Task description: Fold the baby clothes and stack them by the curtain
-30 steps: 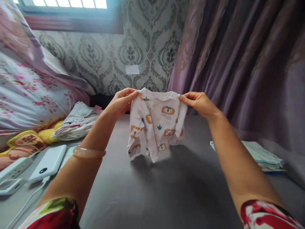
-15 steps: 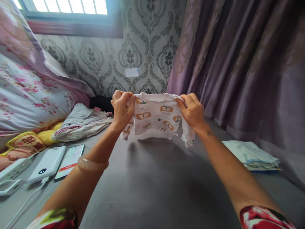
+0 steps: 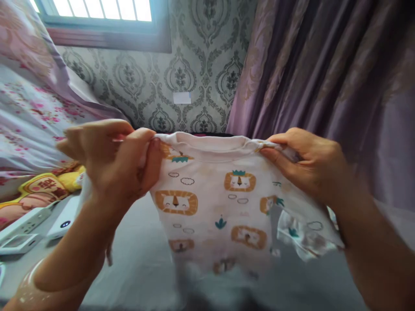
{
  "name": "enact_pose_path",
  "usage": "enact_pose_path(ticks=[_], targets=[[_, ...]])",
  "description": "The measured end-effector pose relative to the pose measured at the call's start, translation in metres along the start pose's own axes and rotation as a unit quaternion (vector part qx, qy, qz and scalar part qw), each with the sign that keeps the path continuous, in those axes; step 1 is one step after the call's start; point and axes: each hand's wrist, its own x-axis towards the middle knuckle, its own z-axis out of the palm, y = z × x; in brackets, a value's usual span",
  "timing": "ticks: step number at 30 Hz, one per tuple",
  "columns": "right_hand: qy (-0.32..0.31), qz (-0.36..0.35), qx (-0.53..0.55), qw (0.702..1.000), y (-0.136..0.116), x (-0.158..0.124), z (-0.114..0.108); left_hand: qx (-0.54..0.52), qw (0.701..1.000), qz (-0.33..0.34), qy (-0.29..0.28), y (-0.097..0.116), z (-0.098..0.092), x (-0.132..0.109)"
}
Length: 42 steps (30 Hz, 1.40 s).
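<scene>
Patterned wallpaper [image 3: 209, 77] behind; left hand [image 3: 112, 157] and right hand [image 3: 309, 164] pinch lion-print shirt [image 3: 210, 194].

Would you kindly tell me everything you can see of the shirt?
The shirt is white and long-sleeved, apparently soft cloth, with a round neckband and printed tan lions, teal plants and outlined clouds. It hangs spread over the grey surface, neck up, pinched near the shoulders by the left hand and right hand; its lower part is blurred.

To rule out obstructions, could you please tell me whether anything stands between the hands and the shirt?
Nothing visible does: the left hand and right hand pinch the shirt directly at its shoulders.
</scene>
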Motion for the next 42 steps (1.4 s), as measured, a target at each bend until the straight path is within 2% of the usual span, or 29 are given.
enact_pose_path(ticks=[2,3,6,9,12,15,22,28,34,39,42], targets=[[-0.075,0.019,0.041,0.996,0.010,-0.001,0.013,0.056,0.998,0.026,-0.007,0.003,0.011,-0.008],[-0.110,0.031,0.053,0.992,0.016,-0.005,0.024,0.071,0.996,0.036,-0.037,0.003,0.021,-0.016],[-0.200,0.065,0.042,0.977,0.036,-0.027,0.072,0.051,0.985,0.023,-0.165,-0.009,0.064,-0.052],[-0.275,0.086,-0.017,0.957,0.051,-0.059,0.125,0.034,0.963,0.007,-0.267,-0.030,0.115,-0.097],[-0.350,0.095,-0.059,0.930,0.060,-0.085,0.168,0.047,0.940,0.010,-0.339,-0.046,0.155,-0.132],[-0.387,0.102,-0.082,0.913,0.067,-0.099,0.198,0.070,0.922,0.036,-0.380,-0.056,0.180,-0.148],[-0.426,0.112,-0.113,0.891,0.088,-0.103,0.243,0.101,0.900,0.030,-0.422,-0.079,0.219,-0.155],[-0.441,0.127,-0.081,0.885,0.105,-0.099,0.275,0.098,0.885,0.016,-0.456,-0.103,0.245,-0.157],[-0.460,0.161,-0.036,0.873,0.119,-0.086,0.302,0.101,0.875,-0.002,-0.474,-0.122,0.272,-0.148],[-0.454,0.190,-0.015,0.871,0.133,-0.079,0.321,0.097,0.867,-0.015,-0.489,-0.131,0.295,-0.139],[-0.435,0.210,-0.010,0.875,0.136,-0.076,0.329,0.075,0.855,-0.064,-0.509,-0.130,0.300,-0.136]])
